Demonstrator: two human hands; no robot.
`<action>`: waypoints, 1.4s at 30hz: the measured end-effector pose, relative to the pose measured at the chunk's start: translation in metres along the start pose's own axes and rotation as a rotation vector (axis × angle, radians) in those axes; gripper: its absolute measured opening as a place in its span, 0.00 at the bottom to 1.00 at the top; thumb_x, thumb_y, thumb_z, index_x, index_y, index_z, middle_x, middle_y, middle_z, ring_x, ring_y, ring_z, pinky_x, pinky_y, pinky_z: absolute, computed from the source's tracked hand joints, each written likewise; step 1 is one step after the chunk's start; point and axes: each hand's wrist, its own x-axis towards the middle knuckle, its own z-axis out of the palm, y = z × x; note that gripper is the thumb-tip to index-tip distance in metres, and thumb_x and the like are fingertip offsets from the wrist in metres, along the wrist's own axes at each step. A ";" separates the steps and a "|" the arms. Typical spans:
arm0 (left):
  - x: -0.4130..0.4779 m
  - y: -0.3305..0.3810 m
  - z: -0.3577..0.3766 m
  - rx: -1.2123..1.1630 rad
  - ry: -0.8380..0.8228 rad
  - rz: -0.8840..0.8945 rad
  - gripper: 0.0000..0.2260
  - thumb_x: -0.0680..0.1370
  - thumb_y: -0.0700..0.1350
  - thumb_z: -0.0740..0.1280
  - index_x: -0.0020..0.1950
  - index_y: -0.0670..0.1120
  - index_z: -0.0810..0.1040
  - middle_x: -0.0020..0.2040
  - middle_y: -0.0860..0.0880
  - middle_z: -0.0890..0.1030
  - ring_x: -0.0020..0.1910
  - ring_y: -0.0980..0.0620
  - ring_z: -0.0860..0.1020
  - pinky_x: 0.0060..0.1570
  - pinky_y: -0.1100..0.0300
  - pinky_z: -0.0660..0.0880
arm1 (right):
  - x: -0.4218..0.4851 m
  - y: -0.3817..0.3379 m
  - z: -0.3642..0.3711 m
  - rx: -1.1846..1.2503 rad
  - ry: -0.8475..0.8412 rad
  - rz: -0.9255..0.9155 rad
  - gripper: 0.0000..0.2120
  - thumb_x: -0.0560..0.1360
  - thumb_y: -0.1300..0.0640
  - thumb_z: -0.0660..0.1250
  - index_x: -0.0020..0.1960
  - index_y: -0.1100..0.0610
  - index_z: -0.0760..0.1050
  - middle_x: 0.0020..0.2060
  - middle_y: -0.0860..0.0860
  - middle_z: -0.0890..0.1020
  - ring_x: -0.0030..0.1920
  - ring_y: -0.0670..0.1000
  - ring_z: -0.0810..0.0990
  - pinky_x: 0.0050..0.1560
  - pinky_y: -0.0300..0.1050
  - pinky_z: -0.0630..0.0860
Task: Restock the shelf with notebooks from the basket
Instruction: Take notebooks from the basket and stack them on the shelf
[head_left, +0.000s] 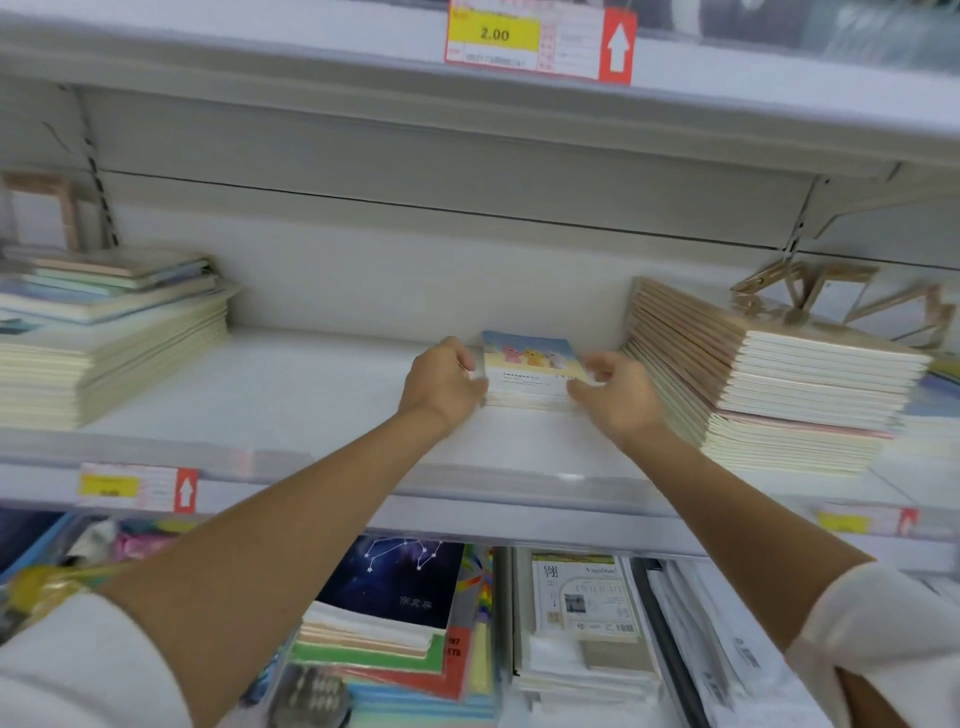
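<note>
A small stack of thin notebooks with a pale blue cover showing cartoon animals (530, 366) lies flat on the white metal shelf (291, 395). It sits right of the shelf's middle and nearer the back wall than the front edge.

The left hand (447, 382) is at the stack's left edge, its grip closed round that side with fingers curled over the top. The right hand (618, 395) is at the stack's right edge, fingers curled and thumb against the near right corner, so its grip is also on the stack. Motion blur softens the fingertips. Both forearms reach in over the front edge of the shelf, and white sleeves (78, 670) show at the bottom corners.

Just right of the right hand stands a tall stack of brown-covered, cream-paged notebooks (810, 384), leaning slightly. Toward the left end of the shelf is a pile of pastel and cream notebooks (104, 353), well apart from the hands.

A yellow and red price label reading 2.00 (540, 39) hangs on the front edge of the shelf above. A smaller yellow and red label (137, 487) is fixed to this shelf's front edge at the left.

On the shelf below lie a dark blue notebook with a constellation print (400, 582) and wrapped white notebook packs (582, 597).
</note>
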 end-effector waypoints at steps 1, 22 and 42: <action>-0.009 0.003 -0.010 0.008 0.057 -0.011 0.08 0.73 0.41 0.68 0.38 0.49 0.71 0.38 0.51 0.75 0.40 0.48 0.75 0.42 0.57 0.73 | -0.009 -0.009 0.003 0.017 0.038 -0.065 0.15 0.72 0.58 0.71 0.58 0.57 0.79 0.50 0.50 0.81 0.50 0.49 0.78 0.52 0.44 0.75; -0.301 -0.172 -0.270 0.061 0.268 -0.599 0.18 0.73 0.38 0.65 0.29 0.47 0.59 0.27 0.48 0.61 0.29 0.49 0.61 0.34 0.57 0.61 | -0.326 -0.181 0.192 0.257 -0.661 -0.263 0.06 0.73 0.63 0.69 0.38 0.58 0.79 0.32 0.52 0.80 0.34 0.46 0.75 0.41 0.42 0.74; -0.590 -0.384 -0.288 -0.244 0.566 -1.457 0.11 0.74 0.39 0.64 0.32 0.39 0.69 0.28 0.42 0.70 0.26 0.47 0.66 0.29 0.61 0.62 | -0.544 -0.131 0.324 -0.157 -1.492 -0.131 0.20 0.73 0.53 0.71 0.63 0.55 0.74 0.59 0.52 0.76 0.59 0.53 0.76 0.58 0.45 0.72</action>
